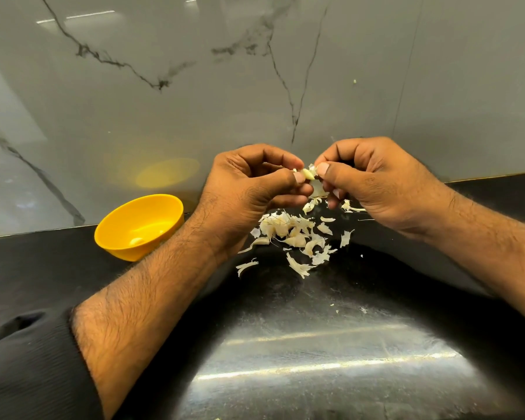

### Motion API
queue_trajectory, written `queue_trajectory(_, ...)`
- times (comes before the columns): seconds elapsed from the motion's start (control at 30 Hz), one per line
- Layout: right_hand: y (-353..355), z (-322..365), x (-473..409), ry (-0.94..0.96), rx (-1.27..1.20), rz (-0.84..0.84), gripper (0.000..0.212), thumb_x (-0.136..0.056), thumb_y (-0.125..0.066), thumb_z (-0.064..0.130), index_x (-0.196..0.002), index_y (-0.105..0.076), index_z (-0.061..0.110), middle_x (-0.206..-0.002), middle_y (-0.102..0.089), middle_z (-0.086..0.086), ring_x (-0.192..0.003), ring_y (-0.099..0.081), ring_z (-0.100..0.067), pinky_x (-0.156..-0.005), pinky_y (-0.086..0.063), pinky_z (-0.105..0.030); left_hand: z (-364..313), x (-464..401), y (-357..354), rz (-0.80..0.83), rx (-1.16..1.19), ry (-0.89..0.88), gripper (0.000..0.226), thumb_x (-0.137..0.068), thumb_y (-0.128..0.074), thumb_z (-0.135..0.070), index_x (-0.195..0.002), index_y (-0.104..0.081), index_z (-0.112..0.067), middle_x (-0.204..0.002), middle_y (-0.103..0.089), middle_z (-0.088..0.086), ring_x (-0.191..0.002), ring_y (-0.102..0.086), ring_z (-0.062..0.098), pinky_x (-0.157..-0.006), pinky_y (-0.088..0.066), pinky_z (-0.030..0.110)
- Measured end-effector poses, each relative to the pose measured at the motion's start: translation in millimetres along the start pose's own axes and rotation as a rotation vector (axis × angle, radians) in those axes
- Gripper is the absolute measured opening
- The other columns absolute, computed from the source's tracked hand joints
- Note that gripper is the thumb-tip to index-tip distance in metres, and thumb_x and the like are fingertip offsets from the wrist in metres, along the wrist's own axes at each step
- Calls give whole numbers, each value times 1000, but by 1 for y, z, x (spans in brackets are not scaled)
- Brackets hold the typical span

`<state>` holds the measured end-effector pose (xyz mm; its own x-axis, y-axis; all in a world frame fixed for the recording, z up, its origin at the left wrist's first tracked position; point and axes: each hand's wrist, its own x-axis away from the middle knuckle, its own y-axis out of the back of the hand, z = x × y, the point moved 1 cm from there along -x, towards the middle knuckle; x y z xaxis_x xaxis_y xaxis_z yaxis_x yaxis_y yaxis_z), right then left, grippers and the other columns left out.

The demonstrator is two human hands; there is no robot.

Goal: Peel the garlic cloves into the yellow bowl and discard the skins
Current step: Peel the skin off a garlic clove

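The dark desk (331, 344) spreads widest, meeting the marble-veined wall (225, 86) just behind the hands; that wall shuts off the far side, so free room lies toward the person and out to either side, where the polished top shows bare; the two forearms come in from the lower corners and meet above the back of the desk, likely so that whatever flakes off drops in one spot; the yellow bowl (112, 234) stands to the left of the grip and a little nearer the person, apart from the left wrist, close enough for a short sideways reach, and one pale clove seems to lie in it; the heap of skins (291, 234) lies directly beneath the grip, loose and scattered, not yet discarded; the left hand (249, 189) curls round and pinches the garlic clove (308, 174) to steady it, while the right hand (376, 183) pinches the loose papery skin at the clove's end between thumb and fingertip, seemingly to strip it; the clove looks partly bared, held well above the desk.
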<state>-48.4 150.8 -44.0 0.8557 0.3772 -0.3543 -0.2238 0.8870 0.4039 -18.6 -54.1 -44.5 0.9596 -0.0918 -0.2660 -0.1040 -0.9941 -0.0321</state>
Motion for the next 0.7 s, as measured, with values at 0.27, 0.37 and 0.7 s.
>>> queue_trajectory(0.27,-3,0,1,-54,-133,5,15,-103,-62,11,-98,-73,1,-72,-64,-2,-63,-58,-12,-68,-60,-33,-1,0,-2,18,79,83,9,-91,-73,5,-99,-75,3,-96,-78,23,-84,-78,30,-78,-67,34)
queue_trajectory(0.37,-3,1,1,-62,-154,-3,14,-103,-63,10,-97,-73,2,-74,-65,-3,-64,-59,-14,-70,-59,-36,0,-1,-1,21,77,86,9,-88,-74,8,-96,-73,3,-93,-77,22,-85,-78,31,-77,-66,33)
queue_trajectory(0.7,13,-5,-3,-132,344,-128,17,-84,-77,5,-83,-73,22,-76,-71,7,-67,-66,-12,-74,-63,-42,-1,-1,3,65,36,16,24,-82,-77,15,-98,-68,-1,-101,-79,19,-93,-79,31,-82,-64,37)
